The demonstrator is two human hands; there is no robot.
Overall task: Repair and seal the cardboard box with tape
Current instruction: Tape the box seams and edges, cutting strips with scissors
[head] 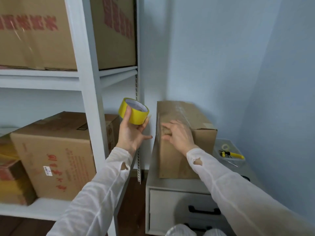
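On the cabinet (170,183), box (175,160) lengthwise toward wall (204,48), left hand (131,132) holding tape (137,117)

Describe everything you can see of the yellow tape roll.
The yellow tape roll is a wide ring of glossy yellow tape on a pale inner core. It is held in the air, tilted, its open core facing up, just left of the cardboard box and apart from it. The left hand grips it, thumb on the outer band, fingers underneath.
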